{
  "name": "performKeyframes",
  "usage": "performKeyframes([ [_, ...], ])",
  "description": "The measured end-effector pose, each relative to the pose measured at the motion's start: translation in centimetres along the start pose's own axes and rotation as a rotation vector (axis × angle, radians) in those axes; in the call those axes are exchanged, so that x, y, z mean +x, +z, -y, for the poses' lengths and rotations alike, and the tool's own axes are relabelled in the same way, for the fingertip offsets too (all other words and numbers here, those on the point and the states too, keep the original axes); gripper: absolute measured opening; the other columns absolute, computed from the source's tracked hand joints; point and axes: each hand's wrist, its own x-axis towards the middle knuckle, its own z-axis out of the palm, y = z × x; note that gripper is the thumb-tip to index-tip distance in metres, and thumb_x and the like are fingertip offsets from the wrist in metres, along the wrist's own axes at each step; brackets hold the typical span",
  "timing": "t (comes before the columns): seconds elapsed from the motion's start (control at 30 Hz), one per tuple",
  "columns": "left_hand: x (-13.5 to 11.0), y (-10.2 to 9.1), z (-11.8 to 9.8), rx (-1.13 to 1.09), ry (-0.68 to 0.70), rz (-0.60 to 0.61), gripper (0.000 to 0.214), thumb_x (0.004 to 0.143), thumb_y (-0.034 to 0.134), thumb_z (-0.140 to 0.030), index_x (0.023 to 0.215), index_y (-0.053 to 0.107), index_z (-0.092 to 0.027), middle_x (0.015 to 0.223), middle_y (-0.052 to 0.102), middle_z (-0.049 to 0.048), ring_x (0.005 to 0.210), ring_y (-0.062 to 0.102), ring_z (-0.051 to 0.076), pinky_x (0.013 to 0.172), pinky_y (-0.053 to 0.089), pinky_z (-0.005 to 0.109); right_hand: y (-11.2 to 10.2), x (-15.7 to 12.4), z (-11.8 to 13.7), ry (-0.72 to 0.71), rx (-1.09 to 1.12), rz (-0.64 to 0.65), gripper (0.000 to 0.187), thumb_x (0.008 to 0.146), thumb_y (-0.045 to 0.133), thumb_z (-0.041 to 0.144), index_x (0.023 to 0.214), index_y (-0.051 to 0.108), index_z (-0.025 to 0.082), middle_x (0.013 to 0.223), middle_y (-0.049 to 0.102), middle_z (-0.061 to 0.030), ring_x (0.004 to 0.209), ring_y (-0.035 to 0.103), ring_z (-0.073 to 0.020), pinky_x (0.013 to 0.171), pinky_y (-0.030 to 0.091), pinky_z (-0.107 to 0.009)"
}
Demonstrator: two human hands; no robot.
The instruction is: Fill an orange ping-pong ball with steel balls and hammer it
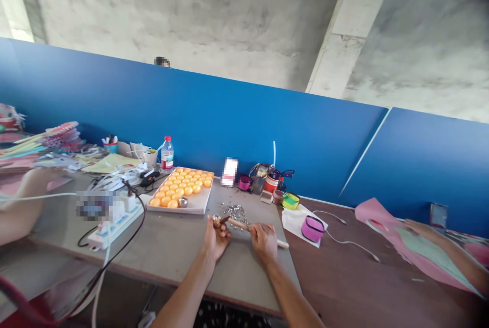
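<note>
My left hand [217, 240] is closed around a small round ball [216, 220] that looks partly covered in shiny bits. In my right hand [263, 239] is a long pale wooden stick [239, 224], its dark pointed tip touching or very near the ball; I cannot tell which. Just beyond my hands lies a scattered pile of small silver pieces [236, 212] on the grey tabletop. To the left, a shallow white tray [198, 208] holds rows of orange balls [182, 187]. One silver-covered ball [183, 202] sits at its near edge.
A power strip [110, 228] with cables lies left of the tray. Behind stand a bottle [167, 155], a phone [229, 171] and small containers [272, 181]. A purple round container [312, 228] rests on white paper at right. Other people's arms [451, 251] [23, 211] reach in at both sides.
</note>
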Motion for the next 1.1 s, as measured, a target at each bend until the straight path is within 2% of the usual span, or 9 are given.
performKeyframes([
  [0.17,-0.1,0.2,-0.3,-0.012,-0.015,-0.004,0.040,0.084,0.046,-0.051,0.064,0.050,-0.017,0.048,0.048,-0.0029,0.036,0.037,0.006,0.045,0.040,0.022,-0.3,0.1,0.5,-0.009,-0.045,0.042,0.025,0.089,0.042,0.021,0.069,0.055,0.019,0.063,0.061,-0.0001,0.063,0.055,-0.0126,0.067,0.027,-0.027],
  [0.37,-0.3,0.3,-0.3,0.006,-0.013,0.006,0.041,0.081,0.050,-0.054,0.065,0.051,-0.016,0.048,0.047,-0.0035,0.036,0.037,0.006,0.045,0.040,0.022,-1.3,0.4,0.9,-0.107,-0.063,0.048,0.011,0.082,0.050,0.025,0.075,0.057,0.019,0.067,0.061,-0.0008,0.065,0.055,-0.0138,0.068,0.030,-0.027],
  [0.6,-0.4,0.5,-0.1,0.020,-0.030,0.031,0.040,0.086,0.044,-0.049,0.065,0.052,-0.016,0.050,0.049,-0.0028,0.036,0.040,0.006,0.045,0.041,0.021,-1.2,0.5,1.0,-0.060,0.045,-0.081,0.014,0.086,0.048,0.025,0.076,0.056,0.019,0.065,0.060,-0.0011,0.066,0.054,-0.0140,0.069,0.031,-0.027],
  [0.77,-0.5,0.7,-0.2,-0.016,0.011,0.023,0.038,0.086,0.046,-0.046,0.062,0.050,-0.017,0.049,0.049,-0.0036,0.036,0.041,0.007,0.045,0.041,0.023,-1.2,0.5,1.3,-0.106,0.016,0.055,0.018,0.087,0.049,0.026,0.072,0.055,0.020,0.064,0.060,-0.0006,0.066,0.054,-0.0138,0.068,0.029,-0.026],
  [0.97,-0.4,0.5,0.0,0.013,-0.014,0.034,0.034,0.080,0.057,-0.044,0.061,0.048,-0.017,0.050,0.052,-0.0031,0.038,0.043,0.007,0.046,0.042,0.022,-1.0,0.4,1.1,-0.078,0.025,-0.008,0.019,0.090,0.044,0.027,0.076,0.055,0.019,0.068,0.060,-0.0013,0.068,0.053,-0.0141,0.070,0.029,-0.027],
  [1.1,-0.4,0.6,-0.1,-0.014,0.013,-0.005,0.025,0.078,0.061,-0.032,0.062,0.050,-0.016,0.048,0.052,-0.0044,0.037,0.044,0.008,0.046,0.042,0.023,-0.8,0.4,1.1,-0.106,0.010,0.078,0.020,0.089,0.047,0.028,0.072,0.055,0.020,0.065,0.059,-0.0005,0.066,0.053,-0.0135,0.070,0.028,-0.027],
])
